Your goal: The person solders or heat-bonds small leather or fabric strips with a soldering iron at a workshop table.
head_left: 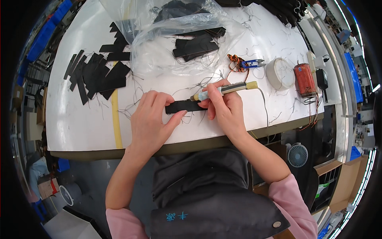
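Observation:
A short black fabric strip point(179, 106) lies flat on the white worktop. My left hand point(153, 119) pinches its left end between thumb and fingers. My right hand point(223, 107) grips a pen-shaped corded tool point(246, 85), its tip resting at the strip's top edge, while some fingertips touch the strip's right part. Loose threads lie around the strip. To the left is a pile of cut black pieces point(93, 75). Beyond my hands, a crumpled clear plastic bag point(151, 55) has more black pieces point(195, 47) in or on it.
At the right lie blue thread snips point(252, 63), orange-black cord point(236, 61), a white round roll point(278, 73), a red cylindrical container point(304, 79) with wires and a black adapter point(321, 78). Black items point(274, 10) heap at the back. A small fan point(297, 154) sits below the right edge.

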Demonstrator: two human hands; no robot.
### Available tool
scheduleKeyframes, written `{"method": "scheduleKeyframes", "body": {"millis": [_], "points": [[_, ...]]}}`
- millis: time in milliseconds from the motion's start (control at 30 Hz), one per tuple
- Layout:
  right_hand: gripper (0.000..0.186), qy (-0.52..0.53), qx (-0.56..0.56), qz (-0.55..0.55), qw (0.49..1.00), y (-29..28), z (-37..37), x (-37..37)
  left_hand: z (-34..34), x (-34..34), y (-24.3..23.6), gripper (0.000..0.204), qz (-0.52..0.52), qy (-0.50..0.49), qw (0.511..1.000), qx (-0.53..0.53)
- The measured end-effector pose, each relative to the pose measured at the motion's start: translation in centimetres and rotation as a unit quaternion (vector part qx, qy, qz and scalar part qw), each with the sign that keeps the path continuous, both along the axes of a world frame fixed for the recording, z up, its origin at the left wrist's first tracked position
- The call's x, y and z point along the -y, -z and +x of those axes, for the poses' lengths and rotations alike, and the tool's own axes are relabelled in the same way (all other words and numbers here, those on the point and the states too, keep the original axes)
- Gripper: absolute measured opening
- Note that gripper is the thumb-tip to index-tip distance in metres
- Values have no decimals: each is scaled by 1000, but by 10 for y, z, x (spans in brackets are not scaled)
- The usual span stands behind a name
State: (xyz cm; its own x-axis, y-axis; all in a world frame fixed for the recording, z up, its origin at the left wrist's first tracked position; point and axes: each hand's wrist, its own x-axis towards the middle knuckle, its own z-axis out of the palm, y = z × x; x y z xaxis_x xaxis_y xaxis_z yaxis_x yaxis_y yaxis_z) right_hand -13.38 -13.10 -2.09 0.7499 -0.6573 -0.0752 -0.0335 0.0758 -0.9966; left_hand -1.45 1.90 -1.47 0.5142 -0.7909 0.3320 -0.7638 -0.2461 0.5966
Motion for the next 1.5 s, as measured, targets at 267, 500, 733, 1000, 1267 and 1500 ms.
{"method": "scheduleKeyframes", "body": {"millis": [267,500,733,1000,1267,1500], "points": [[22,-23,-24,-18,999,-4,2,-2,6,4,9,15,6,-16,1000,-5],[23,-21,-1,-55,998,3,4,-4,10,11,7,10,0,-11,1000,19],[22,-29,-27,-85,996,2,3,-3,11,10,6,10,-4,-5,1000,24],[25,5,16,-21,1000,3,2,-2,15,-1,-3,14,13,17,990,-138],[30,-8,-4,-19,1000,-3,-1,-2,8,-1,-3,13,20,82,996,-30],[20,-34,-22,-34,999,-4,-2,-4,10,1,2,5,14,34,996,-87]]}}
